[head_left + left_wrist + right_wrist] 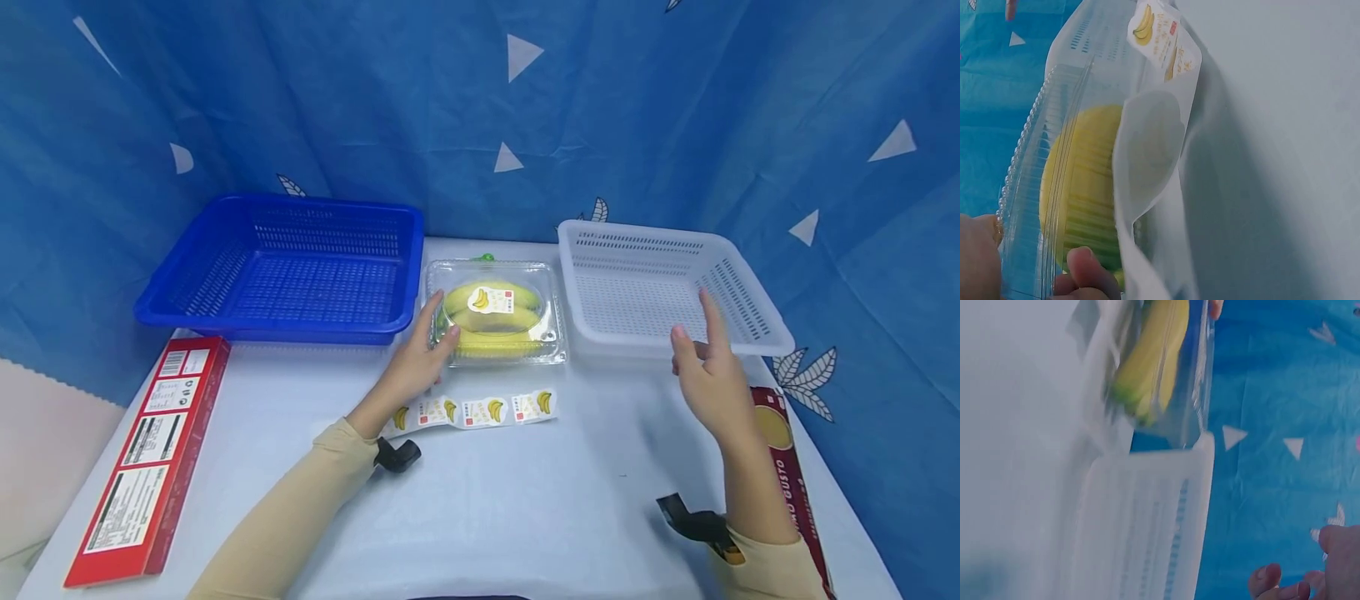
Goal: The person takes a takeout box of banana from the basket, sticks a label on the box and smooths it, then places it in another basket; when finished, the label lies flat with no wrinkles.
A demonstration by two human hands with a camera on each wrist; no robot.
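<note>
A clear plastic clamshell box (551,333) of bananas (495,340) stands at the back of the table between two baskets, a banana label (491,300) on its lid. My left hand (412,362) grips the box's left end; in the left wrist view, fingertips (1090,265) press against its side. Just in front lies a strip of banana stickers (483,412), its left end partly behind my left wrist. My right hand (716,383) hovers near the front right of the white basket (675,342), index finger extended, holding nothing.
A blue basket (277,327) stands at the back left. Before it, a long red box (153,450) lies along the table's left edge. A dark red pack (783,450) lies along the right edge, partly behind my right forearm. A blue curtain (465,108) hangs behind the table.
</note>
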